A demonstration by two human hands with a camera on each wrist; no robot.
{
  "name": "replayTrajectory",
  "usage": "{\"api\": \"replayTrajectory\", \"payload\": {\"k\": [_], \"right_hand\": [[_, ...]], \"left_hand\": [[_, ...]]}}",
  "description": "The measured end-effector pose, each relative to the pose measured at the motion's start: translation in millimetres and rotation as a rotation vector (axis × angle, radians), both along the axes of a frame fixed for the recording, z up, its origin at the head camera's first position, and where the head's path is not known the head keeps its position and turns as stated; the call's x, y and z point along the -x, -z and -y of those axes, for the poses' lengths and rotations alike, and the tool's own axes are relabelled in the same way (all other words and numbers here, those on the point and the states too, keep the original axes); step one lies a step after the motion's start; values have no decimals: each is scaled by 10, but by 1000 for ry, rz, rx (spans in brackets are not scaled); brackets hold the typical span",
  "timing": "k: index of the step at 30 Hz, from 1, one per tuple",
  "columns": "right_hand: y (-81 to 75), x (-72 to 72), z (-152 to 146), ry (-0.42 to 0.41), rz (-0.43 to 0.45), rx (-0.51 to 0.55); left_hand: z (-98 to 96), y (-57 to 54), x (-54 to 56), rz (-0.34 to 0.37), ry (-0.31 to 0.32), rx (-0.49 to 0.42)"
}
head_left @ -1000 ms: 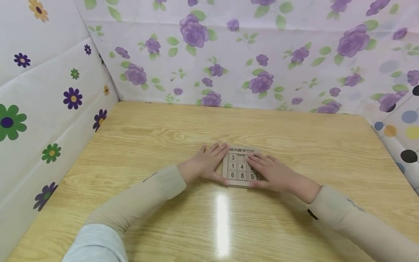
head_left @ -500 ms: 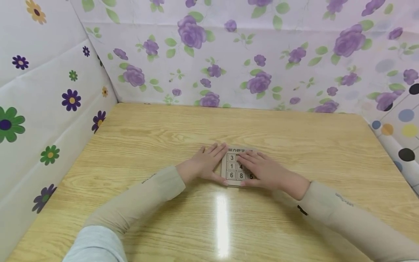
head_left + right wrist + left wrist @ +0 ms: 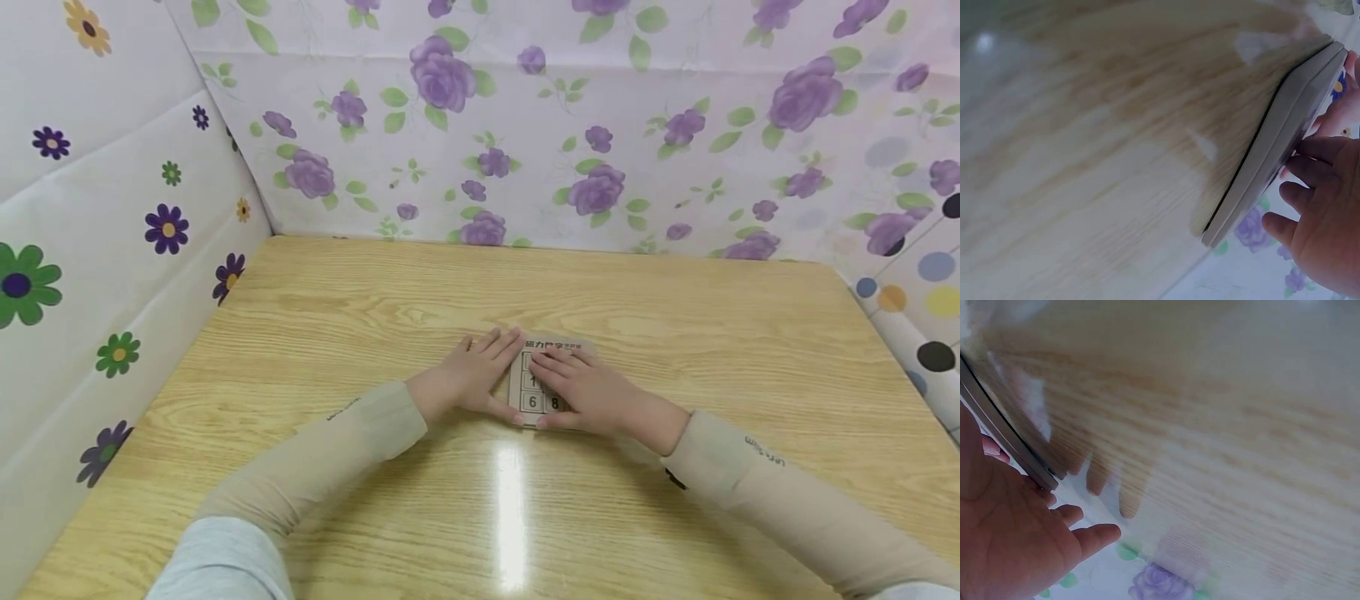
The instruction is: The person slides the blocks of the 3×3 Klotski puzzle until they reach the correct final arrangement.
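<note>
A flat, square, tan sliding-number board (image 3: 515,385) lies just below the centre of the head view, on a glossy, yellow wood-grain table (image 3: 360,300). The bare left hand (image 3: 472,379) has its fingers spread, thumb at the board's lower-left corner and fingertips by its upper-left one. The bare right hand (image 3: 592,392) lies across the board with nearly straight fingers over the tiles, thumb at the lower edge; neither appears to pinch anything.

The board could skid on the slick tabletop if the right hand pushes sideways harder than the left braces. Broad finger contact could also drag neighbouring tiles.

The board's shallow recess holds square tan number tiles (image 3: 532,402): 6, 8 and a partly covered 1 show. Fingers hide the rest, so any gap cannot be told.
</note>
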State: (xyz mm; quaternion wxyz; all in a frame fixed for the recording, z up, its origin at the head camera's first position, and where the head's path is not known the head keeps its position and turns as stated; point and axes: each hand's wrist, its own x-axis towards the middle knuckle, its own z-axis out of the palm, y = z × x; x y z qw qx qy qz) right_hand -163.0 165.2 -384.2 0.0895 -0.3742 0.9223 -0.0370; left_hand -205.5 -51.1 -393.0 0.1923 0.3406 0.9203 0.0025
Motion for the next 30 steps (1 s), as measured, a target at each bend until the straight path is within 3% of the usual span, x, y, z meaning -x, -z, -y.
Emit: {"api": "replayTrajectory", "payload": {"k": [18, 24, 30], "right_hand": [[29, -31, -236, 19, -10, 31], [21, -87, -175, -36, -65, 13], [21, -172, -92, -79, -9, 57]], "left_hand": [[23, -11, -6, 3, -5, -19], [17, -21, -14, 20, -7, -22], [4, -21, -18, 15, -10, -20]]}}
